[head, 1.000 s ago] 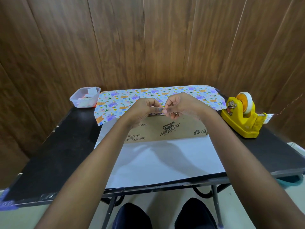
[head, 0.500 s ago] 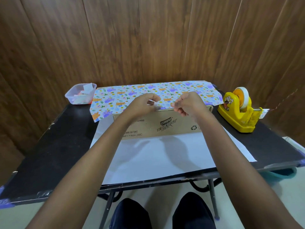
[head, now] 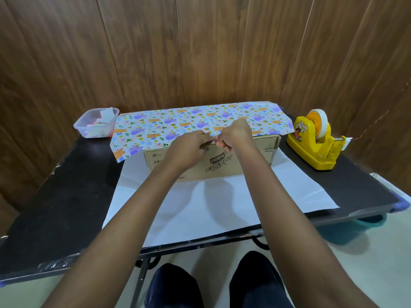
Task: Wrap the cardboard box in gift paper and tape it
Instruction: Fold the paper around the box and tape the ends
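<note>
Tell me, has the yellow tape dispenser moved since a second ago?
No. The tape dispenser keeps its spot right of the cardboard box; only the camera shifted.

A small indoor packing corner is suggested by wood-panelled walls (head: 200, 52), a black table (head: 66, 196) and a yellow tape dispenser (head: 313, 143).
</note>
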